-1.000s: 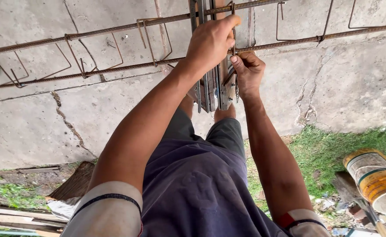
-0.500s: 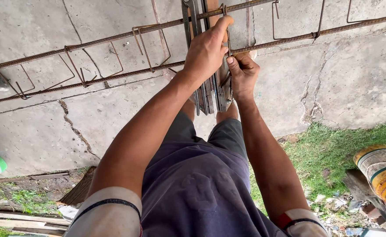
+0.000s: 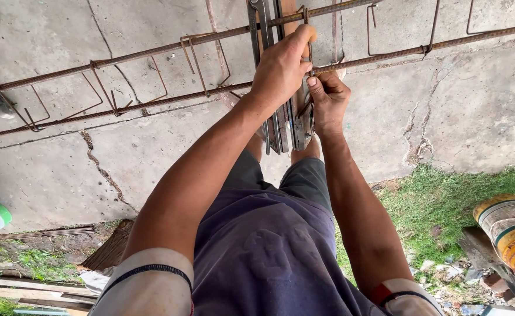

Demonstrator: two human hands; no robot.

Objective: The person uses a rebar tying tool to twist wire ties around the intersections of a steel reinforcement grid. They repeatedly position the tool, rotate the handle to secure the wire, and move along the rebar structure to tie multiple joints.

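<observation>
Both hands working at one wire loop on the steel bars.
Left hand (image 3: pixel 281 67) is gripping the loop (image 3: pixel 307 35); right hand (image 3: pixel 326 99), shifted slightly, is pinching wire beneath the bar (image 3: pixel 386 57).

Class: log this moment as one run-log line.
left hand: grips stirrup | right hand: pinches at lower rebar | concrete slab beneath

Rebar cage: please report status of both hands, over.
Left hand shut on stirrup at upper bar. Right hand pinching at lower bar. Metal stand close under both hands.
</observation>
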